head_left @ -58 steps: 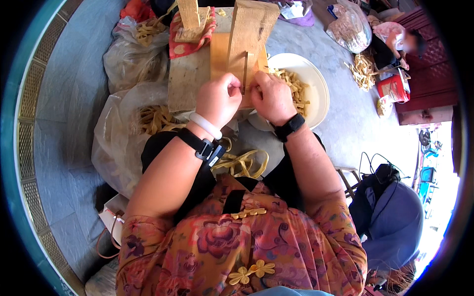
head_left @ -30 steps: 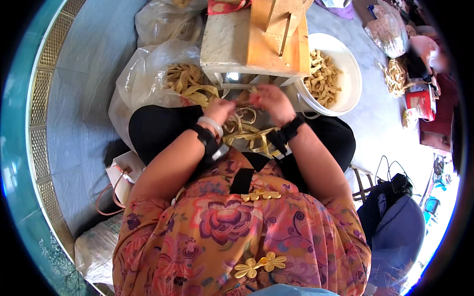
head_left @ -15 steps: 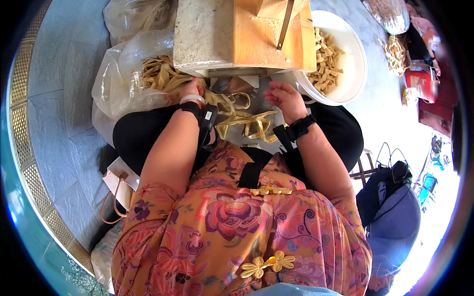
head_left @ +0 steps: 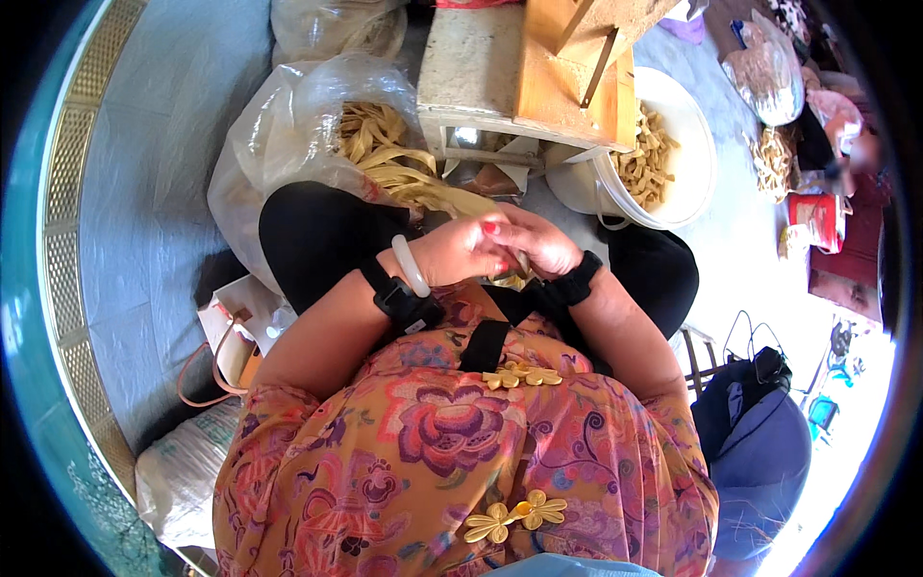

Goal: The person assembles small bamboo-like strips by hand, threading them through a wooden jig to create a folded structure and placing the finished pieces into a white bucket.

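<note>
My left hand [head_left: 454, 252] and my right hand [head_left: 540, 240] are together above my lap, their fingers closed and touching. Between and behind them runs a bundle of flat, pale tan strips [head_left: 461, 199], which look like dried bean curd skin. The far end of the bundle leads back to more strips [head_left: 370, 130] in a clear plastic bag [head_left: 252, 144] at the far left. My fingers hide most of the held part. Right of the wooden block stands a white bucket [head_left: 697, 144] with many short, knotted tan pieces [head_left: 646, 159] in it.
A whitish stand [head_left: 471, 72] with a wooden block [head_left: 548, 87] and an upright metal blade [head_left: 599, 67] is in front of me. Left of my leg sits a pale bag with pink handles [head_left: 226, 337]. A purple stool [head_left: 769, 452] with dark cloth is at the right.
My left hand has left the bag's edge and moved right and nearer to me, drawing strips along. My right hand has come in and down to meet it. The view has shifted.
</note>
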